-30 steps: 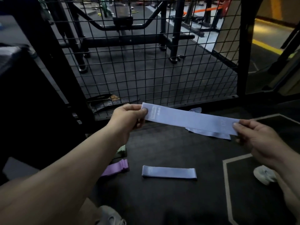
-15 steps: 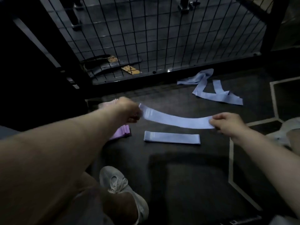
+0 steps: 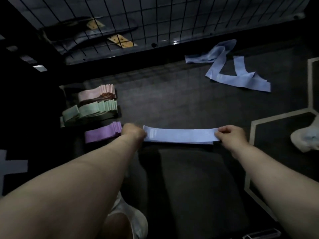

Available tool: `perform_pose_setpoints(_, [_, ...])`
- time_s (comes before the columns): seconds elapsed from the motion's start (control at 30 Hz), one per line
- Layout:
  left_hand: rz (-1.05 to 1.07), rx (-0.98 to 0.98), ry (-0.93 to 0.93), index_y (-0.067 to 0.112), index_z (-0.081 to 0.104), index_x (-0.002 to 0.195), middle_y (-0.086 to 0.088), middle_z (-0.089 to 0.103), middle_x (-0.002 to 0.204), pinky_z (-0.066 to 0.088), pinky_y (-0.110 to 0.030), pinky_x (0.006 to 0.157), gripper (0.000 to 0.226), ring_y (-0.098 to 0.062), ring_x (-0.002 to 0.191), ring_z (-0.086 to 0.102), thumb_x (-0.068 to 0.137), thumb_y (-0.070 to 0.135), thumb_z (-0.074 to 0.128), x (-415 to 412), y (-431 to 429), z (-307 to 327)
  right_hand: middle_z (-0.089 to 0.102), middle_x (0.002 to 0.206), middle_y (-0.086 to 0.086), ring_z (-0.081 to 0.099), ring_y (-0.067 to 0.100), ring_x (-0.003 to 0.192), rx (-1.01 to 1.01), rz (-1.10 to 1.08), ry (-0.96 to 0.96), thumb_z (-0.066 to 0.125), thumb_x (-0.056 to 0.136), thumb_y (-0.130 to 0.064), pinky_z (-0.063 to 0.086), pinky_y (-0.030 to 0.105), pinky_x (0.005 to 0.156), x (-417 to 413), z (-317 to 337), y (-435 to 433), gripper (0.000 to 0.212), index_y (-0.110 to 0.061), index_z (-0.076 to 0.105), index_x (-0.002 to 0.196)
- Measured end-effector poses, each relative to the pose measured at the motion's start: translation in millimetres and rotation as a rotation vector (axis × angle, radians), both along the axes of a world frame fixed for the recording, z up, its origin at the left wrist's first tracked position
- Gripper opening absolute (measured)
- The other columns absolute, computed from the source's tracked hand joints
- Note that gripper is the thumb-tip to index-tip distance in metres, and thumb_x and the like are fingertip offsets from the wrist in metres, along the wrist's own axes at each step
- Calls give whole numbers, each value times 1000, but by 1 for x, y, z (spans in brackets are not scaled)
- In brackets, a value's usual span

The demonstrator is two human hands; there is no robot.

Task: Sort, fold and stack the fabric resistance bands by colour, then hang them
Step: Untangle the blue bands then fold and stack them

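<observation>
While hands [image 3: 133, 133] [image 3: 230, 135] pinch one band [image 3: 181, 135] (blue), three stacks [image 3: 96, 94] [image 3: 89, 110] [image 3: 103, 133] beside.

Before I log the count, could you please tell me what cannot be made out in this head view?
- Whatever lies under the held blue band: covered by it; only a sliver shows.
- Print on that band's left end: too small and blurred to read.
- Left ends of the pink stack and green stack: lost in shadow.
- White shoe: cut off by the right edge.
</observation>
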State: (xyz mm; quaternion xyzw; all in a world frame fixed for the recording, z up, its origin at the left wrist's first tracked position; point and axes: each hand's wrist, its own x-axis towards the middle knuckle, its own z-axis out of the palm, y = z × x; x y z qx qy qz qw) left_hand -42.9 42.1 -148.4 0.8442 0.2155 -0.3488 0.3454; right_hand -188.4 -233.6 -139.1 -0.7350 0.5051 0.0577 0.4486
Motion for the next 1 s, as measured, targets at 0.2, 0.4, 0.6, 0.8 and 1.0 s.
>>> perform_pose_setpoints(0.2, [-43, 91, -53, 15, 64, 66, -13, 74, 91, 59, -42, 82, 16, -29, 85, 71, 72, 7, 77, 4, -8, -28, 64, 90, 4, 59, 19, 85, -17, 79, 65, 71, 87, -10, 42, 26, 78, 7, -23, 1, 11, -14, 65, 96])
perform_pose_setpoints(0.4, [-164, 171, -128, 9, 73, 96, -14, 72, 104, 52, -30, 87, 15, -28, 99, 68, 81, 14, 70, 1, -14, -38, 58, 75, -3, 53, 9, 70, -68, 221, 102, 69, 88, -11, 38, 23, 72, 4, -36, -4, 16, -12, 62, 103])
perform_pose_setpoints(0.6, [-574, 531, -277, 15, 48, 130, -13, 45, 133, 41, -40, 101, 47, -33, 124, 47, 87, 26, 62, -12, -22, -34, 50, 127, 11, 49, 29, 118, -347, 483, 220, 72, 85, -25, 41, 38, 101, 2, -45, -3, 46, -13, 56, 127])
perform_pose_setpoints(0.8, [-1184, 403, -474, 27, 30, 150, 1, 30, 153, 25, -35, 111, 64, -22, 140, 28, 91, 27, 56, -19, -22, -45, 23, 156, -1, 20, 20, 145, -504, 1217, 292, 72, 82, -43, 16, 34, 118, 13, -45, 2, 88, -20, 25, 153])
perform_pose_setpoints(1.0, [-1163, 462, -431, 27, 41, 140, 0, 43, 139, 31, -37, 103, 50, -23, 128, 40, 92, 24, 52, -17, -18, -49, 34, 142, 5, 37, 25, 131, -549, 1267, 382, 64, 88, -21, 30, 35, 109, 24, -55, 4, 73, -21, 25, 150])
